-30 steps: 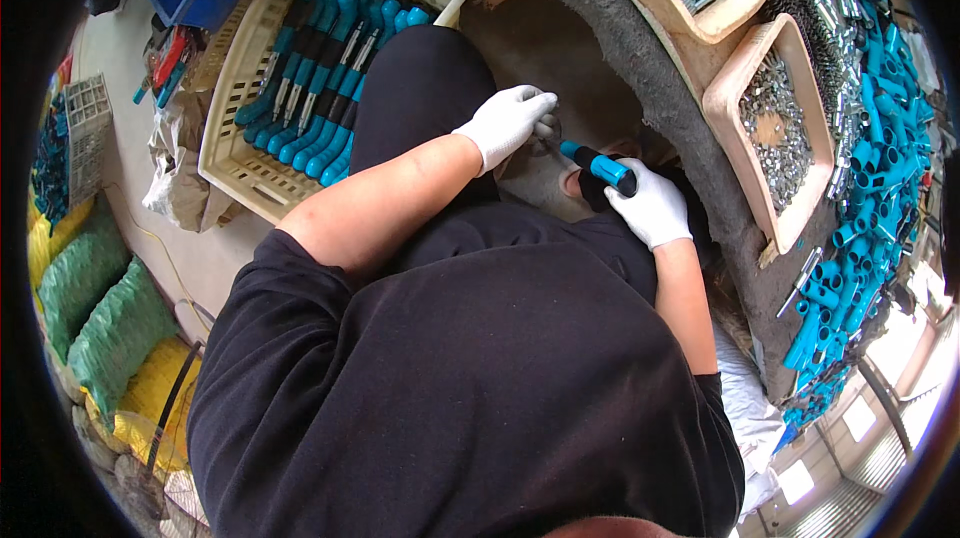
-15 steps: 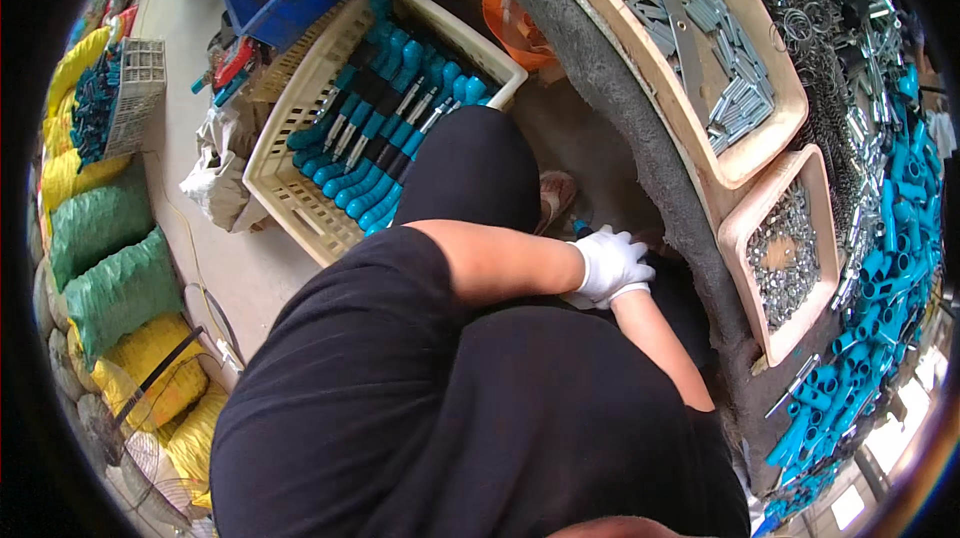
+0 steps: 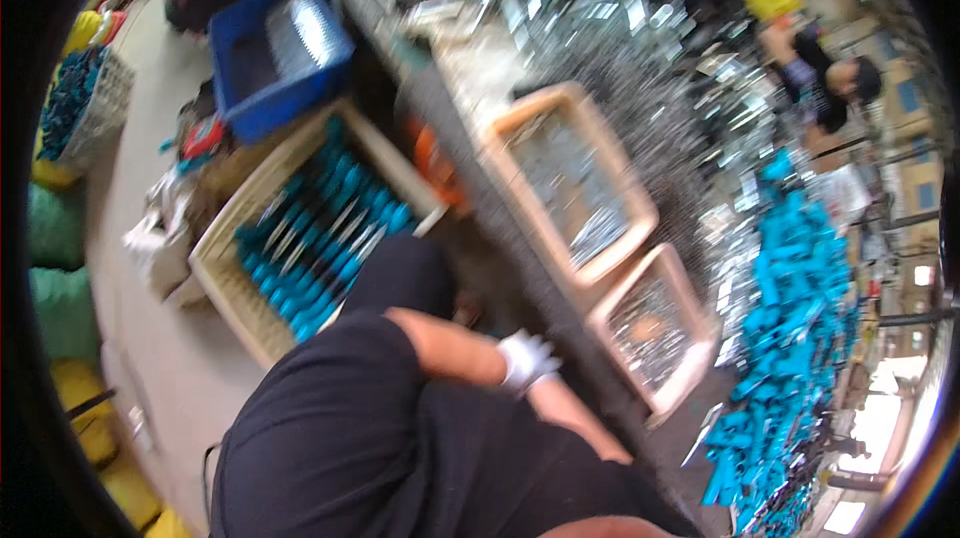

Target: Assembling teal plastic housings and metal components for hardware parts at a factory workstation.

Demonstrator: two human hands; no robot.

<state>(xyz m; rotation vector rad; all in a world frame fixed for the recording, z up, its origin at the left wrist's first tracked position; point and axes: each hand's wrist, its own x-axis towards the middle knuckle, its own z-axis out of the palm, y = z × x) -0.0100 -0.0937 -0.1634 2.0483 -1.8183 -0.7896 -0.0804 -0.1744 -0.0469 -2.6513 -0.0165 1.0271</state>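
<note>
My left hand (image 3: 524, 359), in a white glove, is low beside the workbench edge, past my bent knee. My right forearm (image 3: 575, 418) reaches to the same spot, and the right hand is mostly hidden behind the left. Motion blur smears the fingers, and anything held between the hands is out of sight. Nearest to them on the left stands a cream plastic crate (image 3: 225, 283) with rows of teal-handled tools (image 3: 325, 253) in it. On the bench to the right is a pinkish tray (image 3: 690, 353) of small metal parts.
A larger tray (image 3: 497, 143) with metal pins sits farther along the bench. Behind the trays spread loose metal parts and a heap of teal sleeves (image 3: 790, 308). A blue bin (image 3: 235, 103) stands beyond the crate. Sacks (image 3: 65, 313) line the left. Another person (image 3: 835, 88) is across the bench.
My view has swung toward the bench, so the crate, trays and hands sit farther left and lower. More of the bench and another person now show. Both hands stay together.
</note>
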